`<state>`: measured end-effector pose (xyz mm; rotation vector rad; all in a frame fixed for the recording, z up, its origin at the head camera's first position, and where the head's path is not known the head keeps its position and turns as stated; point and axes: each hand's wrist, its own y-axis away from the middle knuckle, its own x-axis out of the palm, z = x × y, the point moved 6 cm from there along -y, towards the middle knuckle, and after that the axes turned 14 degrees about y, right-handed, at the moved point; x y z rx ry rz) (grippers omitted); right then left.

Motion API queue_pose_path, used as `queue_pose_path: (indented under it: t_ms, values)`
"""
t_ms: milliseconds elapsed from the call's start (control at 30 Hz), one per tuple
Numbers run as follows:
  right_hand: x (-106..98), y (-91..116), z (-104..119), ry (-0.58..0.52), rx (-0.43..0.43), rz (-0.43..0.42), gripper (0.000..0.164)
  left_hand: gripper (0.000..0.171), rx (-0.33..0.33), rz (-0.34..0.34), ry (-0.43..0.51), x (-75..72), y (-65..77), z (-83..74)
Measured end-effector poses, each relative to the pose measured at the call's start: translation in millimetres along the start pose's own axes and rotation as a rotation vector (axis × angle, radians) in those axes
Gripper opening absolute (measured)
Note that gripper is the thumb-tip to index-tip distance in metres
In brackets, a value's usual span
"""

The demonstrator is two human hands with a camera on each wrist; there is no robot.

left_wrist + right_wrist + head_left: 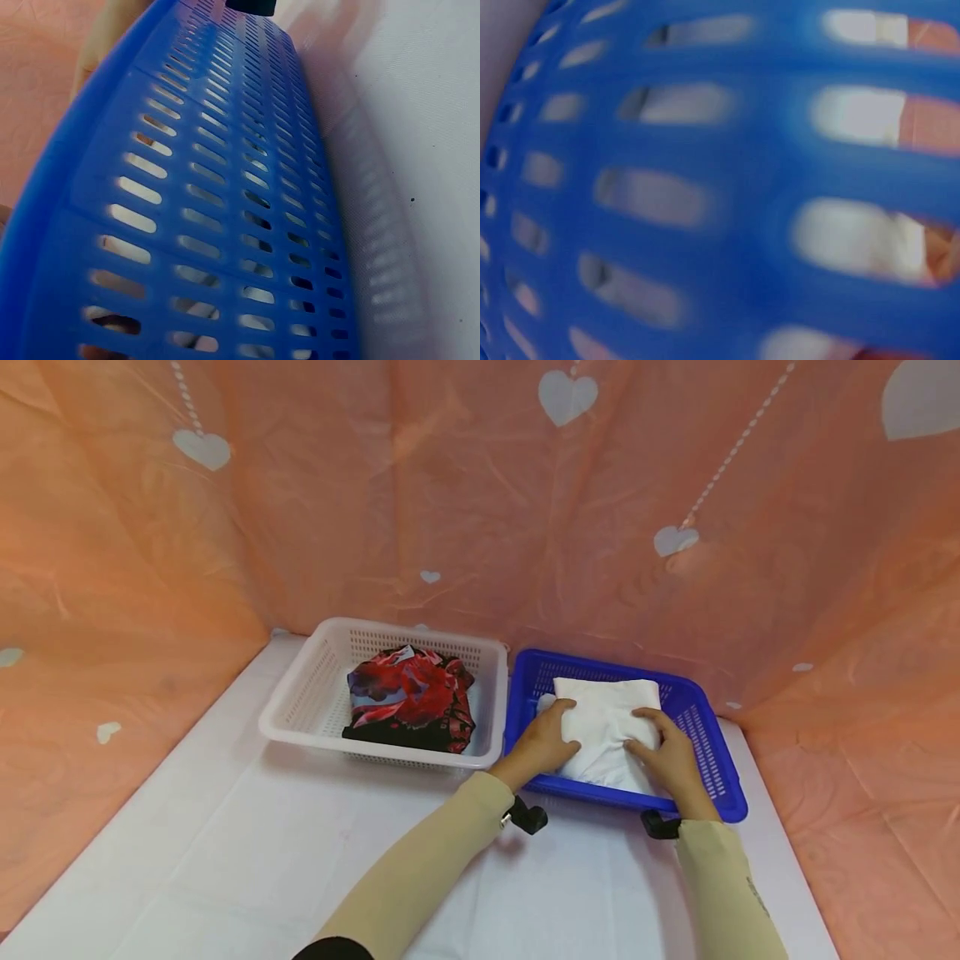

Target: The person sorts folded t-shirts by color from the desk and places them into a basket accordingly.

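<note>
A folded white cloth [606, 727] lies in the blue plastic basket [723, 756] on the right, its surface creased near the thumbs. My left hand [542, 739] grips its left side, thumb lying over the top. On the opposite side my right hand [670, 758] holds the cloth between thumb and fingers, pulling small wrinkles into it. Both wrists pass over the basket's near rim. In the left wrist view the slotted blue wall [225, 187] hides most of the hand and cloth. The same basket's wall [742, 187] fills the right wrist view, blurred.
To the left stands a white plastic basket [300, 727] holding a folded black garment [408, 697] with a red floral print. Both baskets sit on a white-covered table [247, 852]. Orange curtains [465, 510] with pale hearts enclose the back and sides.
</note>
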<state>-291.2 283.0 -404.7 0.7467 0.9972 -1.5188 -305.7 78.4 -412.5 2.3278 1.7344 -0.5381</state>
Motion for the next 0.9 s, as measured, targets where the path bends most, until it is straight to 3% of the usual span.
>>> queue_pose_path:
  t_ms: [200,300,400,467,567,633,700,767,900]
  values:
    - [6.9,1.5,-2.1,0.115,0.042,0.122,0.050,0.062,-0.065,0.007,-0.017,-0.8,2.1,1.3]
    - [10.8,2.1,-4.1,0.133,0.048,0.155,0.052,0.058,-0.058,-0.037,-0.021,-3.2,3.0,0.6]
    - [9.1,0.7,-4.7,0.138,0.034,0.110,0.054,0.054,-0.008,-0.124,0.005,-7.9,3.1,-1.8]
    - [4.3,-0.8,-4.2,0.139,0.022,0.036,0.053,0.051,0.058,-0.171,0.075,-12.4,3.0,-5.4]
    - [-4.9,-0.8,-2.0,0.118,0.011,-0.088,0.048,0.048,0.159,-0.169,0.225,-23.4,2.6,-10.2]
    - [-9.9,1.9,0.9,0.097,0.000,-0.136,0.044,0.046,0.220,-0.150,0.309,-37.1,3.3,-13.4]
    - [-15.3,5.7,4.6,0.085,-0.014,-0.156,0.042,0.044,0.267,-0.140,0.322,-56.1,4.3,-15.5]
    - [-21.6,9.7,9.3,0.099,-0.032,-0.156,0.042,0.043,0.298,-0.144,0.260,-80.1,6.5,-16.5]
    - [-40.4,14.6,24.1,0.169,-0.087,-0.157,0.046,0.047,0.342,-0.181,0.033,-136.0,11.8,-12.3]
